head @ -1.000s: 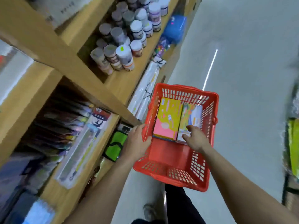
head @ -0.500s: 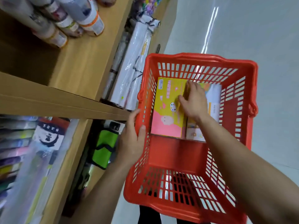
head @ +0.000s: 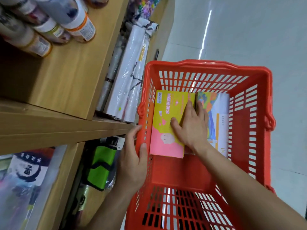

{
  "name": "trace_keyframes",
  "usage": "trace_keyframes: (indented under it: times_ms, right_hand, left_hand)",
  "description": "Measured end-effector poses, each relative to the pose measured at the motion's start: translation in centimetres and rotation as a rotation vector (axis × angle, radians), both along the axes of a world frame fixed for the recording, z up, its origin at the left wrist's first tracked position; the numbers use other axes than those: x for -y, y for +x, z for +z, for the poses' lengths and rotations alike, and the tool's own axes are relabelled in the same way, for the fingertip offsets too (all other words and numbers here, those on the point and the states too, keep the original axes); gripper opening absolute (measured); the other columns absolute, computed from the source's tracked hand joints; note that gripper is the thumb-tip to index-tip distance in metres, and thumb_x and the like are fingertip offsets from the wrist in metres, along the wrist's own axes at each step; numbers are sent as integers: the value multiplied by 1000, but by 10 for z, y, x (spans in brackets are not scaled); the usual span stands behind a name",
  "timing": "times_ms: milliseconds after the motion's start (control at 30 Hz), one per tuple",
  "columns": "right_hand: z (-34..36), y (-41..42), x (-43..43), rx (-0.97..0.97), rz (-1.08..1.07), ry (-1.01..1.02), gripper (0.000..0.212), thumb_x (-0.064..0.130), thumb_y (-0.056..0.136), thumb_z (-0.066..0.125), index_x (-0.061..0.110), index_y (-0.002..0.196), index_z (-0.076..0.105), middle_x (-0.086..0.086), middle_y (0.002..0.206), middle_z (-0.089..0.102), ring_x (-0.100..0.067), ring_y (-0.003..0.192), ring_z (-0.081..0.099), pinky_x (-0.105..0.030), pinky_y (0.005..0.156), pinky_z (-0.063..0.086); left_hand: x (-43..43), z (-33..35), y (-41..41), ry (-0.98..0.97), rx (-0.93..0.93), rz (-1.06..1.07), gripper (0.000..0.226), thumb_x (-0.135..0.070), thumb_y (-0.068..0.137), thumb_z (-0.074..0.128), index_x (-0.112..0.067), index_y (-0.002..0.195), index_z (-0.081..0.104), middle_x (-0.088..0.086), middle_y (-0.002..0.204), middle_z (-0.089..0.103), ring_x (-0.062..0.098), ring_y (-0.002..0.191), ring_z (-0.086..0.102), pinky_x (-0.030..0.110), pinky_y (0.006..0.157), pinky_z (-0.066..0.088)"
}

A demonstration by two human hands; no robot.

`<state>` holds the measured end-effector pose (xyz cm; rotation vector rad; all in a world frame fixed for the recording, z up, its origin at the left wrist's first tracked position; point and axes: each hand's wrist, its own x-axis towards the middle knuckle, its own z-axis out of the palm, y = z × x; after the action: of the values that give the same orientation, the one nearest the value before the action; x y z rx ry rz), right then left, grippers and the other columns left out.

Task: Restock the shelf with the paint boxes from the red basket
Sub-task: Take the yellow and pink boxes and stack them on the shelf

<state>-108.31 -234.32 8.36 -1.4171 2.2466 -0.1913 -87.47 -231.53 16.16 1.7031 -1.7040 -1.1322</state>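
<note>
A red basket hangs in front of me beside the wooden shelf. Two paint boxes lie flat inside it: a yellow-and-pink box on the left and a white box with a colourful picture on the right. My left hand grips the basket's left rim, thumb inside. My right hand lies on the yellow-and-pink box, thumb on its top face and fingers curled down over its right edge into the gap between the two boxes. The box still lies flat on the basket floor.
Paint bottles stand at the back left of the upper shelf board. Wrapped white paper rolls lie on a lower ledge next to the basket. A green-and-black pouch and bagged brush sets fill the shelf below. Grey floor stretches right.
The view has come closer to the basket. My right hand has shifted from the white box onto the yellow-and-pink box and curled its fingers over that box's right edge. My left hand keeps its hold.
</note>
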Motion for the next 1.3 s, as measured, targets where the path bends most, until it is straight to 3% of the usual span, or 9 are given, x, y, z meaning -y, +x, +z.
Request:
trace_keyframes:
  times_ms: [133,267,400,567,667,733,1000,1200,1300]
  right_hand:
    - [3,-8,5,-36,38,-20,80,53,87,57,-1,144,44,-21,138,62,-42,143,35,-55,113,28]
    - [1,-37,43,-133,44,-44,64,54,89,56,2,125,59,-20,128,65,-43,129,46,-53,107,33]
    - [-8,-43,47,-199,117,-30,71,65,88,42,3,114,63,-17,120,68,-44,121,50,-52,103,36]
    - [-10,-42,39,-211,176,28,82,76,83,34,11,120,67,-11,121,69,-43,132,41,-51,112,28]
    - [-10,-36,28,-133,167,33,85,73,83,37,11,137,60,-16,132,65,-45,146,29,-54,121,17]
    - [-8,-36,29,-87,176,-11,88,70,81,42,6,141,56,-19,134,66,-44,145,34,-54,121,20]
    - [-14,-33,54,-222,350,36,85,70,89,28,5,134,58,-16,130,67,-37,122,59,-50,120,23]
    - [-15,-29,56,-271,322,15,82,75,87,28,8,118,64,-13,114,69,-36,107,58,-50,109,31]
    - [-17,-24,46,-248,354,7,85,78,85,30,8,116,66,-12,104,68,-35,107,58,-55,120,21]
  left_hand:
    - [0,-1,1,11,-4,3,57,-23,100,48,-65,137,35,-31,139,52,3,129,57,25,104,46]
    - [0,-4,3,29,-22,-4,56,-23,100,48,-62,138,36,-38,136,52,-2,126,57,13,99,45]
    - [1,-4,4,48,-33,-2,54,-25,100,48,-62,138,37,-38,134,54,-4,125,57,6,95,42]
    - [0,0,3,48,-24,-1,54,-28,99,48,-67,135,36,-39,135,51,-2,126,56,27,99,47]
    - [0,3,2,50,-17,0,53,-31,99,47,-68,135,35,-36,138,50,5,130,56,39,103,51]
    - [-1,3,2,53,-27,-3,50,-36,98,46,-67,136,35,-34,138,50,8,131,56,44,104,52]
    - [0,0,4,79,-45,9,50,-33,99,48,-65,136,38,-36,137,52,3,130,56,45,104,52]
    - [-2,0,4,81,-63,19,46,-42,96,46,-63,137,39,-30,139,53,7,131,56,48,104,52]
    - [-2,-1,3,67,-62,28,47,-40,96,46,-63,136,40,-29,139,54,8,132,56,48,105,51]
